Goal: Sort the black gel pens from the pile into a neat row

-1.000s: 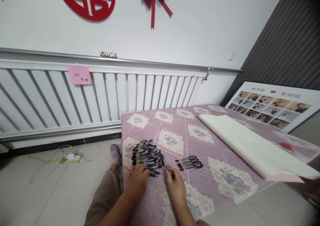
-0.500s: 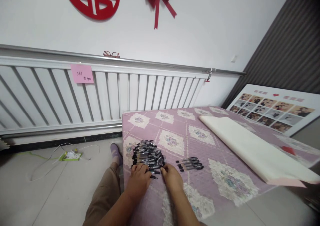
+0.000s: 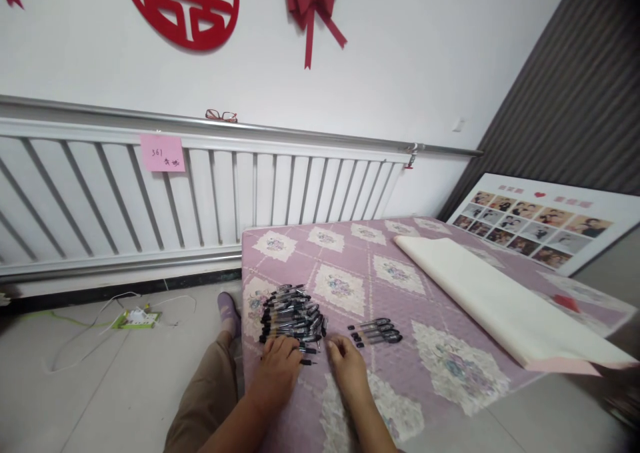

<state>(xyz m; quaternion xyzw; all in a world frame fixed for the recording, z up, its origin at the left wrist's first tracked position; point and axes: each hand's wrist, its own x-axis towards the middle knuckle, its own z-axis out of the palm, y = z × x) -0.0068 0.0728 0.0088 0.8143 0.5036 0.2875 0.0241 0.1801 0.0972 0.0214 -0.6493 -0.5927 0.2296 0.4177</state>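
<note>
A heap of black gel pens [image 3: 290, 316] lies on the purple patterned bedspread [image 3: 350, 276]. My left hand [image 3: 281, 363] rests at the near side of the heap, fingers curled over a pen [image 3: 307, 361] whose tip pokes out to the right. Just right of the heap is my right hand [image 3: 349, 365], thumb and fingertips pinched together. Whatever may be in that pinch is too small to make out. Further right, several capped pens [image 3: 377, 333] lie side by side in a small row, apart from the heap.
A large folded cream sheet [image 3: 480, 293] stretches across the right side of the bed. Behind it leans a photo board [image 3: 535, 223]. A white radiator [image 3: 280, 189] lines the wall beyond the bed. On the floor at left lies a power strip [image 3: 135, 317] with loose cables.
My right hand has drawn slightly away from the heap's edge, fingertips still pinched. My left hand stays over the near pens. The whole view has shifted a little.
</note>
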